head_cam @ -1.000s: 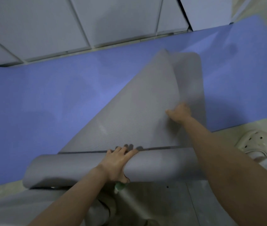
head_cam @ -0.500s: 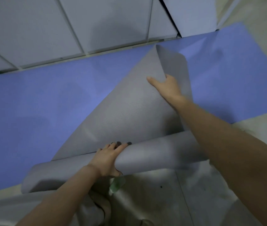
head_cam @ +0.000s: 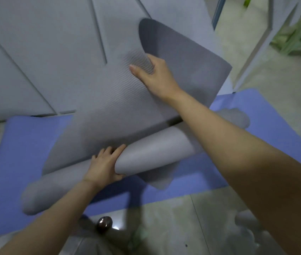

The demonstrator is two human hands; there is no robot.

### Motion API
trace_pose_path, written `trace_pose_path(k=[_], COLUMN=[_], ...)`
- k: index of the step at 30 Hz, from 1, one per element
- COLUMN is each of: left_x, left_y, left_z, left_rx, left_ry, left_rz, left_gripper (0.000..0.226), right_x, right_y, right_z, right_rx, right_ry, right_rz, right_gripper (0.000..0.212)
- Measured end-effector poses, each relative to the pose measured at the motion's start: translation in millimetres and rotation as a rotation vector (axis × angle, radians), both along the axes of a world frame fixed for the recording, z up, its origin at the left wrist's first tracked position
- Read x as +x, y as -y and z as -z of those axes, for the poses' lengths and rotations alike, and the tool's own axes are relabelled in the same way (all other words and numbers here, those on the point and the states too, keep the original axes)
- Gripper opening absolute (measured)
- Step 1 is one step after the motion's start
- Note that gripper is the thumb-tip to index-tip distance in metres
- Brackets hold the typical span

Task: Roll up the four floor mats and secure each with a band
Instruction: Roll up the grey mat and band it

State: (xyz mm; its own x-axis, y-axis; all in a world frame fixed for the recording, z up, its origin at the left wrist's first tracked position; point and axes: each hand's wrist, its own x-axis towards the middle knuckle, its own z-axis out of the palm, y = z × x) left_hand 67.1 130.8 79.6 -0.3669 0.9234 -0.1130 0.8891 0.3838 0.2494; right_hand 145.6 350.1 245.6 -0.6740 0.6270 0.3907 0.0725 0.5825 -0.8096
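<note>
So, the grey mat [head_cam: 109,107] is about half rolled here. The rolled part lies slantwise across a blue mat [head_cam: 17,162] that's spread flat on the floor [head_cam: 192,227], and the unrolled rest is lifted off it like a big sail, ribbed side facing the camera. The left hand [head_cam: 105,166] has its grip on the roll near the middle, fingers hooked over the top and thumb tucked underneath, which I'd guess is to stop the coil springing open while the loose end gets sorted. The right hand [head_cam: 155,76] is up high with its grip pinched on the side edge of the raised sheet, thumb on the ribbed face and fingers wrapped behind, so both hands are closed on the same mat. My read is that the sheet is held up and pulled taut to line it up with the roll, because the outer wrap just right of the left hand looks loose and cone-shaped, and a corner of it droops onto the blue mat. That'll want tightening before any band goes on, and I can't spot a band anywhere. Behind it all are pale grey wall panels [head_cam: 45,52], and there's a green bundle [head_cam: 291,39] off in the far right corner.
</note>
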Motion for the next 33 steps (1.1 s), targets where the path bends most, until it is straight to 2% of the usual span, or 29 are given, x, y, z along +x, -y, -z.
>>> trace_pose_path(k=[4, 8, 13, 16, 21, 25, 27, 28, 30, 33], left_x=[-3.4, 24.2, 64.5, 77.2, 88.6, 91.5, 91.3, 90.6, 87.7, 82.4], left_y=[3.4, 8.5, 17.0, 20.3, 21.3, 21.4, 22.8, 22.8, 20.6, 14.3], left_z=[-14.2, -9.5, 15.2, 27.2, 34.5, 32.1, 31.0, 30.4, 27.4, 21.7], left_rx=[0.022, -0.147, -0.309, -0.375, -0.407, -0.446, -0.462, -0.468, -0.493, -0.545], left_ry=[-0.144, -0.127, -0.125, -0.105, -0.03, 0.008, 0.022, 0.026, 0.029, 0.043], left_rz=[0.073, 0.176, 0.383, 0.451, 0.466, 0.47, 0.447, 0.432, 0.408, 0.41], left_gripper=[0.106, 0.1, 0.097, 0.094, 0.096, 0.099, 0.099, 0.099, 0.101, 0.101], right_x=[19.7, 66.7, 133.4, 162.1, 183.2, 186.5, 182.4, 178.8, 172.8, 171.6], right_y=[1.8, 7.5, 6.8, 7.3, 8.0, 20.4, 38.8, 51.2, 80.7, 129.8], right_z=[-13.6, 22.2, 96.0, 127.9, 159.5, 175.4, 177.5, 176.1, 172.2, 170.1], right_rx=[-0.024, -0.157, -0.315, -0.406, -0.448, -0.405, -0.227, -0.158, -0.15, -0.093], right_ry=[-0.072, -0.051, 0.303, 0.449, 0.702, 0.911, 1.02, 1.011, 0.972, 1.109], right_rz=[0.043, 0.189, 0.446, 0.505, 0.574, 0.583, 0.525, 0.439, 0.135, -0.292], right_gripper=[0.038, 0.03, 0.037, 0.042, 0.05, 0.064, 0.073, 0.075, 0.079, 0.096])
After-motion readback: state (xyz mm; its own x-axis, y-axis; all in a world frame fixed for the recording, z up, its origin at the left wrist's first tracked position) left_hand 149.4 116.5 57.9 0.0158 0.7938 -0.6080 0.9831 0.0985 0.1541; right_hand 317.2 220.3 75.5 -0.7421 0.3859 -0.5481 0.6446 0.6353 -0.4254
